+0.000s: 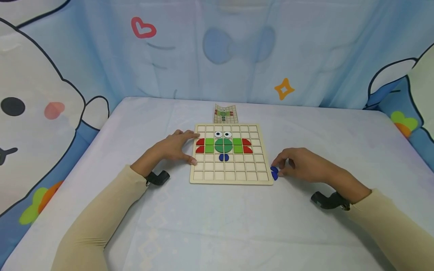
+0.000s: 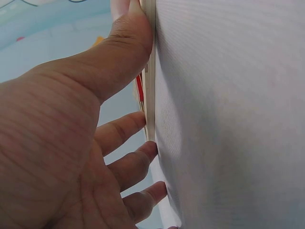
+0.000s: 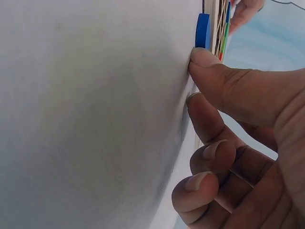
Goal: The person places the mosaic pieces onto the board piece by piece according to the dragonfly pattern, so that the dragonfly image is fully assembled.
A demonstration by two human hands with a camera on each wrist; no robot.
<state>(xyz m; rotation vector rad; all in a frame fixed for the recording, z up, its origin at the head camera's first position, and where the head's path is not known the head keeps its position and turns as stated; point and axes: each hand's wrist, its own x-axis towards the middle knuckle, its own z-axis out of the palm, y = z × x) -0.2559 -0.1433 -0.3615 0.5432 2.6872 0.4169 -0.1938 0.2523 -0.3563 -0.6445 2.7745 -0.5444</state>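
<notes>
A square wooden grid board (image 1: 237, 176) lies on the table. Thumb and fingertips of my left hand (image 1: 173, 147) rest at its left edge, spread apart; the left wrist view shows the thumb (image 2: 126, 45) along the board's side. Just off the right edge, my right hand (image 1: 300, 163) pinches at two small blue rounded pieces (image 1: 274, 175), thumb and forefinger close together. In the right wrist view, one blue piece (image 3: 202, 31) stands out past the thumb tip. On the board sit green round pieces (image 1: 223, 145), green squares (image 1: 209, 145), red pieces (image 1: 247, 149), eye pieces (image 1: 227, 134) and blue pieces (image 1: 223, 157).
Behind the board stands a small pattern card (image 1: 225, 114) with a similar coloured figure. A white cloth (image 1: 217, 226) covers the table. A printed blue curtain (image 1: 237, 56) hangs behind. Dark wrist cameras (image 1: 329, 200) sit under both wrists.
</notes>
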